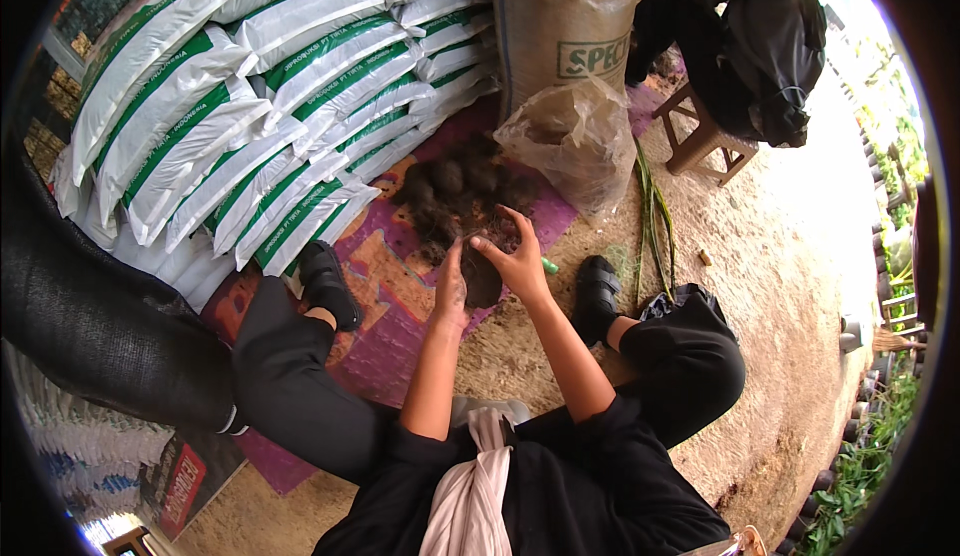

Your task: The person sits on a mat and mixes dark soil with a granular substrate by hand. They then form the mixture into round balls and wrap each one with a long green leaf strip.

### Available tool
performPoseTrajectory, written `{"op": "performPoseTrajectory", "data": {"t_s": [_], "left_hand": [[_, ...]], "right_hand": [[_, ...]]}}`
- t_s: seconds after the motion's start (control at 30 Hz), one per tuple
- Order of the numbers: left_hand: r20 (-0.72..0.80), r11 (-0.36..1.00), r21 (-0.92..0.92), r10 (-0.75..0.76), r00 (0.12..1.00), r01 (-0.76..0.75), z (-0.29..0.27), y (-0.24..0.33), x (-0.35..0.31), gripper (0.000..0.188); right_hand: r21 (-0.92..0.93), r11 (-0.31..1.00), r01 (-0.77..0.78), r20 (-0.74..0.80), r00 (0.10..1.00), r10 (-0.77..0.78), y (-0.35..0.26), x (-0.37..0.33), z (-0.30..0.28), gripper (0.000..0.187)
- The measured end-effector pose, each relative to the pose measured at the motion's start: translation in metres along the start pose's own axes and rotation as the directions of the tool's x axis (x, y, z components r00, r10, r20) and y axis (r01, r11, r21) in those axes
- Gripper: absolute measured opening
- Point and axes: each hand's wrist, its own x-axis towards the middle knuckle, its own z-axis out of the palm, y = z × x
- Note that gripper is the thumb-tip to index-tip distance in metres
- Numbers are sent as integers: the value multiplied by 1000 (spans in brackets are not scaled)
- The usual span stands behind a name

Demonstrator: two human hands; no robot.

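Observation:
Between my two palms is a dark, rounded clump of soil-like material (483,281), with loose fibres showing at its top. My left hand (451,284) presses along its left side, fingers together and pointing away from me. From the right, my right hand (516,258) cups it, thumb reaching over the top and fingers curved. Just beyond my fingertips lies a heap of dark soil with several round lumps (450,181) on a purple and orange printed sheet (385,266). A small green object (549,266) sits beside my right wrist.
White and green sacks (290,86) are stacked at the left. A large tan sack (565,26) and a clear plastic bag (580,146) stand ahead. Another person in dark clothing (740,46) is by a brown stool (700,136). Long green leaves (653,216) lie on the ground.

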Motion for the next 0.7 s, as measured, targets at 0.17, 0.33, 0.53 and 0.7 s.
{"op": "performPoseTrajectory", "data": {"t_s": [0.17, 0.33, 0.53, 0.7], "left_hand": [[-61, 1000, 27, -1, 998, 3, -5, -13, 2, 43], [25, 976, -211, 68, 997, -62, 3, 1, -3, 51], [104, 914, -387, 174, 979, -121, -10, 13, 4, 55], [47, 931, -313, 212, 976, -187, -11, 4, 1, 56]], "right_hand": [[-31, 999, 15, -24, 1000, -16, 1, 1, 0, 61], [118, 989, -91, 64, 994, 84, 1, -3, 3, 70], [110, 994, -11, 175, 985, -9, 19, -8, 15, 77], [200, 956, -215, 289, 945, 152, 9, -17, 23, 84]]}}
